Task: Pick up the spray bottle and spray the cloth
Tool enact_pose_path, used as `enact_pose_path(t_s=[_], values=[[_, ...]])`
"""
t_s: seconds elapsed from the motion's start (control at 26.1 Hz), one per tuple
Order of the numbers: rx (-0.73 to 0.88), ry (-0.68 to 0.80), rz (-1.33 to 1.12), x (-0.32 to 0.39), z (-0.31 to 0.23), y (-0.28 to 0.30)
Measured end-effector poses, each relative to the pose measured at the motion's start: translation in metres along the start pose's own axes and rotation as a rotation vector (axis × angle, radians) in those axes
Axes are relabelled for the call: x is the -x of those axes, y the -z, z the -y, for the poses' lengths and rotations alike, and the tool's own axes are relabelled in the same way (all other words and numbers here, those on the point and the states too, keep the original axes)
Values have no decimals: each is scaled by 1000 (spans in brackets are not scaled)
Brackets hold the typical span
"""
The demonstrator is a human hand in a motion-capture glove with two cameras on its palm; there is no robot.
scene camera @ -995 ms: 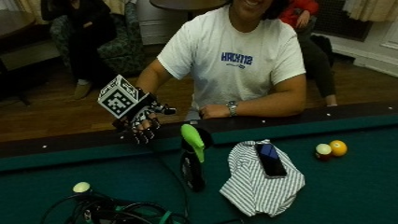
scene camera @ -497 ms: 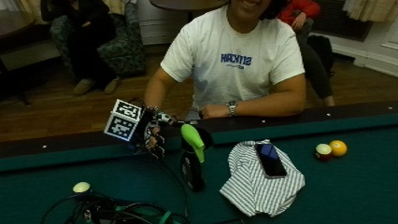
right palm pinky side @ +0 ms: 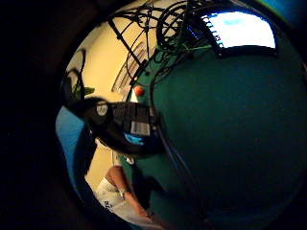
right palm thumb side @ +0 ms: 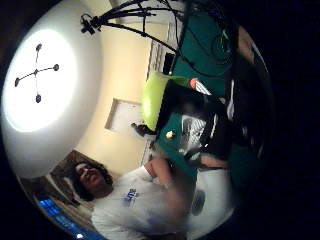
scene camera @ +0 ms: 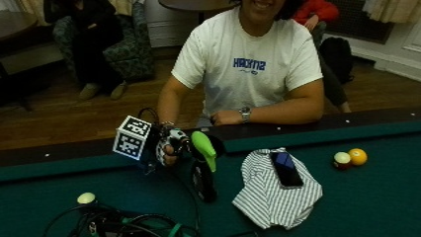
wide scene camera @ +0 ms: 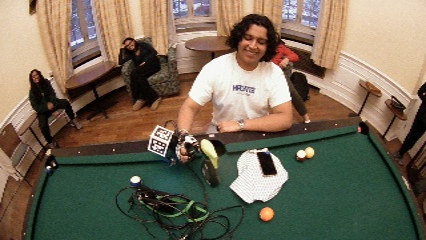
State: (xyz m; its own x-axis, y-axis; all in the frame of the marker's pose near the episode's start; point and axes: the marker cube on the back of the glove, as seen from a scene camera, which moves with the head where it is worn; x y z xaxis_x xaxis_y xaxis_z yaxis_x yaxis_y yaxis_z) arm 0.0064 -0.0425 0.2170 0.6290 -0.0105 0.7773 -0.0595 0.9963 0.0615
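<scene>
Black-gloved right hand (scene camera: 168, 147), fingers loosely curled and holding nothing, just beside upright dark spray bottle with lime-green head (scene camera: 203, 168) on green felt table (scene camera: 368, 197), striped cloth (scene camera: 273, 190) adjacent.

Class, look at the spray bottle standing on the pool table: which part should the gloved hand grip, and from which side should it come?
Grip the narrow neck just under the green spray head of the spray bottle. It stands upright, nozzle end toward the striped cloth, so come from the side away from the cloth, where the gloved right hand already is. That probably leaves a finger free for the trigger.
</scene>
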Motion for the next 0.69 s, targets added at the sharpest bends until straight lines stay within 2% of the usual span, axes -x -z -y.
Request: enact_pose_path(t_s=[0.31,0.69], values=[[2,59,63,-2,6,-10],[38,51,82,-1,-1,-11]])
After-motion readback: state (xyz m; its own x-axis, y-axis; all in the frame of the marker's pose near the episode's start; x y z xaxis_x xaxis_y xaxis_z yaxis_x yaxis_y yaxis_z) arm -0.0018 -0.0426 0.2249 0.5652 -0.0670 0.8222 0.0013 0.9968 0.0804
